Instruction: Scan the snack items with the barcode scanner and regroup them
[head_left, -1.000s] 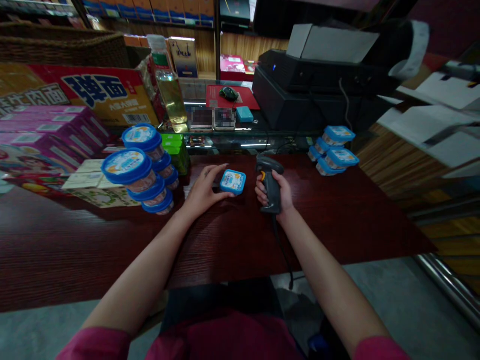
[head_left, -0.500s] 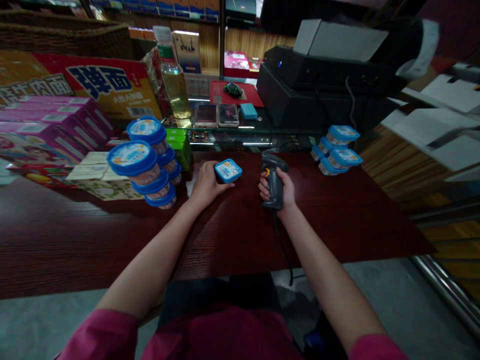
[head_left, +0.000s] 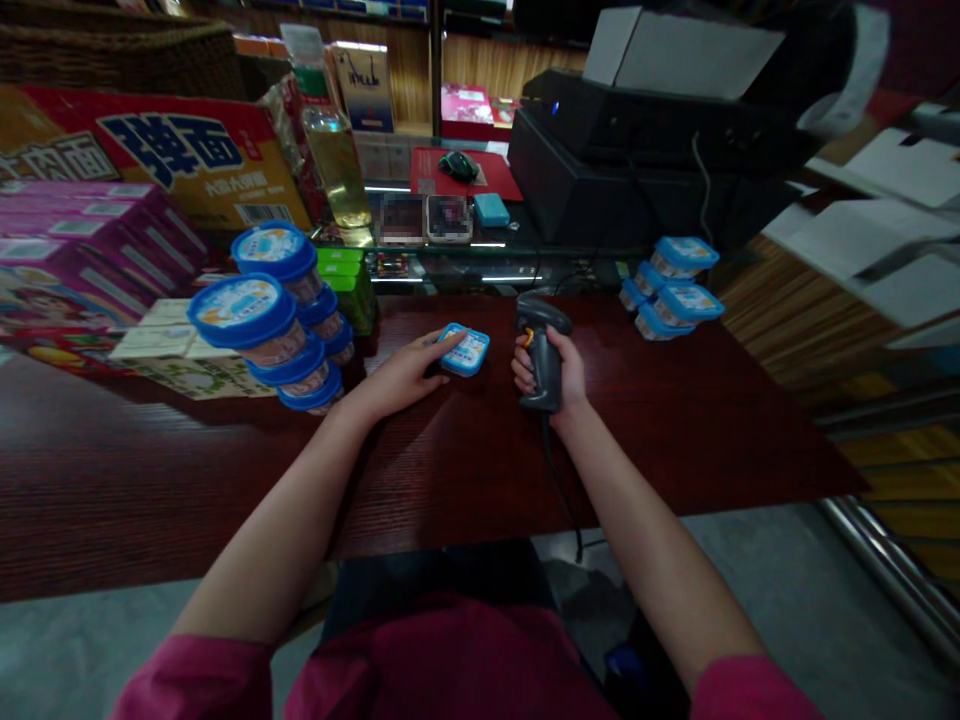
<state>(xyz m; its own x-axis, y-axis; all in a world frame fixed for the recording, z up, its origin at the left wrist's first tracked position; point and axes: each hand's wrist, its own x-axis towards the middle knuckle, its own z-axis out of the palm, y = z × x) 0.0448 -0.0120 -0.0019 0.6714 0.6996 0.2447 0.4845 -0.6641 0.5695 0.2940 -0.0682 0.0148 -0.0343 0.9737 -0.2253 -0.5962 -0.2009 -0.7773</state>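
A small square tub with a blue lid (head_left: 470, 352) sits on the dark red wooden table in front of me. My left hand (head_left: 401, 380) is at its left side, its outstretched fingers lying over the edge of the lid and the thumb apart, lower down. In my right hand (head_left: 572, 375) is a grey barcode scanner (head_left: 550, 370), held upright by its handle. The fingers wrap round below its yellow trigger, and a black cable hangs from the handle's base. Stacked round tubs with blue lids (head_left: 244, 305) stand left of my left hand.
More square blue-lidded tubs (head_left: 686, 300) are piled at the right. Purple boxes (head_left: 82, 255), a pale carton pack (head_left: 180, 350) and a green box (head_left: 349, 290) line the left. Behind stand a bottle (head_left: 334, 160), a computer mouse (head_left: 457, 166) and a black machine (head_left: 585, 185).
My left hand has loosened from around the square tub, its fingers now stretched over the lid. The tub has turned slightly. My right hand keeps hold of the scanner.
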